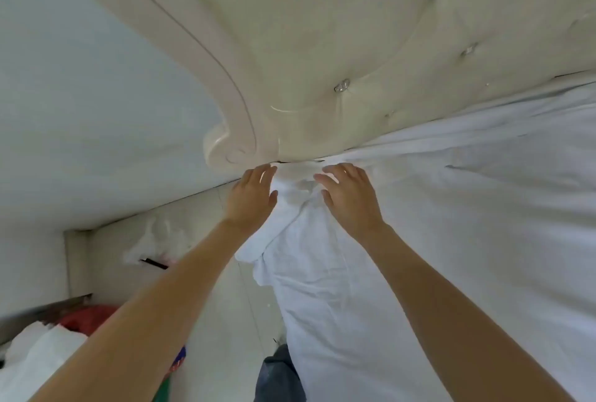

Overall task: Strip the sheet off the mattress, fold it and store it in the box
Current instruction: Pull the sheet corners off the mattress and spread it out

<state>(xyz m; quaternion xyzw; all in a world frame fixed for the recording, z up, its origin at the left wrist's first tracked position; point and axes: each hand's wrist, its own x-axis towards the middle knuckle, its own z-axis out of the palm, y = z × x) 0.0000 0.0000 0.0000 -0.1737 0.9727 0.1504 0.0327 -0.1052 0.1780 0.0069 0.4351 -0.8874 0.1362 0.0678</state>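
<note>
Two forearms; left hand (252, 198) and right hand (350, 198) spread flat on one sheet (451, 208).

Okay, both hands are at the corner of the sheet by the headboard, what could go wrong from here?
1. The sheet is bunched at the corner under the headboard; with the left hand and right hand lying open on it, a pull may slip off.
2. The corner sits tight against the headboard, so fabric may snag there.
3. Loose fabric hangs over the bed's side and may drag on the floor.

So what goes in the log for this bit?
stage: stripping corner | left hand: open, on sheet | right hand: open, on sheet | near: headboard
</note>
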